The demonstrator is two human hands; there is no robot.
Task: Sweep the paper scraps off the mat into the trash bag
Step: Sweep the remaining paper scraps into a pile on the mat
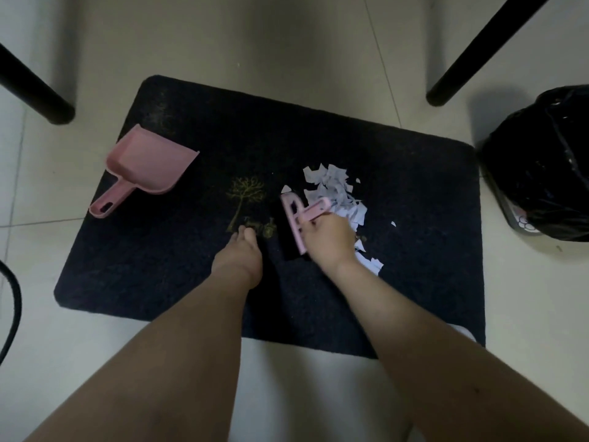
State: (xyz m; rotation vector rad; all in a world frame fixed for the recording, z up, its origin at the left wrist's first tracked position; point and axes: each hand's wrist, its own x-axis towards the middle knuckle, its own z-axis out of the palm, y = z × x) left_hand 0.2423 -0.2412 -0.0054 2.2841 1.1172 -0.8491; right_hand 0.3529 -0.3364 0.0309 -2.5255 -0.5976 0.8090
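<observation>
The right hand [328, 237] grips a pink brush [294, 218], its dark bristles down on the mat [398, 250] just left of the paper scraps [334, 193]. The left hand [239, 253] rests on the mat, fingers straight. A pink dustpan [143, 164] lies on the mat's far left corner. The black trash bag [541, 161] stands right of the mat, between table legs [478, 52].

Pale tiled floor [95, 346] carries a dark mat [398, 282] at centre. At 3 o'clock a black trash bag [541, 161] sits just beside the mat's edge. 2 black furniture legs [35, 87] stand at 10 and 1 o'clock. A black cable [12, 311] curves at 9 o'clock.
</observation>
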